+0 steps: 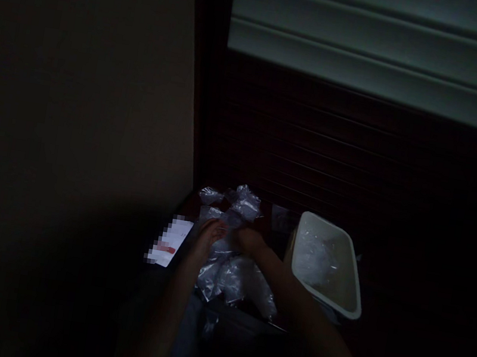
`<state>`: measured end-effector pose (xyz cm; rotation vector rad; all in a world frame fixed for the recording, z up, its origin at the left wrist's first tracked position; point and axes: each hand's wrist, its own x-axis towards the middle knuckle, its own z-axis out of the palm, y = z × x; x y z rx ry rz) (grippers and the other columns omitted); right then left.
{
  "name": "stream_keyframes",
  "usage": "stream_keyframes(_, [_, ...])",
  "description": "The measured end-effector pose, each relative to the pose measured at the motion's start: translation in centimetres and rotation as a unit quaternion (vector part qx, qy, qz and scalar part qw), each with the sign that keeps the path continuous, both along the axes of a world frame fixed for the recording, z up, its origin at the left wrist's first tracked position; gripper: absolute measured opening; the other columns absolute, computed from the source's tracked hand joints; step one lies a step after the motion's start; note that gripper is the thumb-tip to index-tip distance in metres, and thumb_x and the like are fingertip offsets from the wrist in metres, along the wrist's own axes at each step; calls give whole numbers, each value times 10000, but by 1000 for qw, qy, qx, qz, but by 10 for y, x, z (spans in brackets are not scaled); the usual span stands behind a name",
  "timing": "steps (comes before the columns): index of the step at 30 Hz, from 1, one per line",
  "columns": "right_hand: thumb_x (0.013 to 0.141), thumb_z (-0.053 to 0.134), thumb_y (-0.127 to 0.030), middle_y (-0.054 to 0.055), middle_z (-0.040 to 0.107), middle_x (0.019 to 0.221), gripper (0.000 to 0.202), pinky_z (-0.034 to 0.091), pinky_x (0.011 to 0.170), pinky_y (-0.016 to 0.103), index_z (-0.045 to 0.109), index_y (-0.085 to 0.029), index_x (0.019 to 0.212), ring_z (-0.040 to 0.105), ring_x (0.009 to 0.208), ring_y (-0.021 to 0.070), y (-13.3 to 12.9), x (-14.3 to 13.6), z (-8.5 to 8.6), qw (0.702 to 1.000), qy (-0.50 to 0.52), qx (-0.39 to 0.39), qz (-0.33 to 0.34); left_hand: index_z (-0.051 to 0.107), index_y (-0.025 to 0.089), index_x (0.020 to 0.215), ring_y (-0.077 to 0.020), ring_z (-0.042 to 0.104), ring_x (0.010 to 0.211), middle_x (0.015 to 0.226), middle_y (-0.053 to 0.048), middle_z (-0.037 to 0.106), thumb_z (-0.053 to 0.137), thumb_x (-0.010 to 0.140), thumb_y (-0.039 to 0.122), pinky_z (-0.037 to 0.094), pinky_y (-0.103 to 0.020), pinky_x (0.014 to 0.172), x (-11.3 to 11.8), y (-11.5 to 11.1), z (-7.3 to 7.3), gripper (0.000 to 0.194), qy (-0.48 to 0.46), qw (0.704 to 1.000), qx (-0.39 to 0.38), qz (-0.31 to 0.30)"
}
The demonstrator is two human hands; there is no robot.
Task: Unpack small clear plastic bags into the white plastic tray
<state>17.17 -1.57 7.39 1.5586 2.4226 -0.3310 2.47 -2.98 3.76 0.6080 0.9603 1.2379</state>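
In the dim light, my left hand has its fingers curled at the edge of a clear plastic bag. My right hand is closed at the other side of that bag, its fingertips lost in shadow. Around both hands lie several crumpled clear plastic bags, some in front of the wrists. More of these shiny bags are heaped behind the hands. What the bags contain, if anything, is too dark to make out.
To the right stands a white plastic bin with clear plastic bags inside. A lit phone lies left of my left forearm. Behind are a dark slatted panel and pale slats; a plain wall rises at left.
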Motion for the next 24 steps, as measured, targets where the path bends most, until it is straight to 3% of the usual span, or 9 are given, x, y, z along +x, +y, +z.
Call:
stream_keyframes(3, [811,437,-116,201,657,1029,281,499,742,369,645,-82,997,645,922,286,0,-10,-12,1000,-16,2,-15,633,262,816,-244,637,865,756,-78,688,678,641,383,466,-395,778,-1,1,0,217,-5,1000,2,0])
stream_keyframes(7, [822,403,-102,186,673,991,294,499,742,339,665,-104,955,651,914,263,3,-8,-14,1000,-17,1,-22,622,229,741,-240,635,813,762,-81,682,685,631,365,456,-390,773,-2,2,1,186,-4,1000,-3,20])
stream_keyframes(13, [836,436,-193,176,667,1002,267,471,735,311,653,-120,973,638,918,255,21,20,8,999,15,31,-40,600,172,731,-194,622,703,741,-51,654,663,634,339,453,-348,732,0,6,4,204,0,999,-10,41])
stream_keyframes(15, [827,449,-206,152,676,963,243,453,725,292,658,-128,924,636,874,233,26,35,17,995,83,48,-37,597,168,720,-170,616,664,727,-38,644,674,617,335,462,-332,721,2,7,2,210,1,999,-13,38])
stream_keyframes(19, [807,445,-208,78,658,740,216,419,634,246,631,-126,735,584,687,156,31,61,23,953,296,17,-67,606,162,729,-174,620,661,740,-51,647,695,596,354,474,-333,726,6,7,-3,250,27,999,-6,24])
stream_keyframes(24, [769,501,-365,8,569,616,258,390,554,226,573,-134,679,493,573,111,26,71,10,875,467,-48,-117,622,147,814,-226,626,765,869,-113,656,656,663,429,460,-399,801,12,0,-6,322,64,997,28,-21])
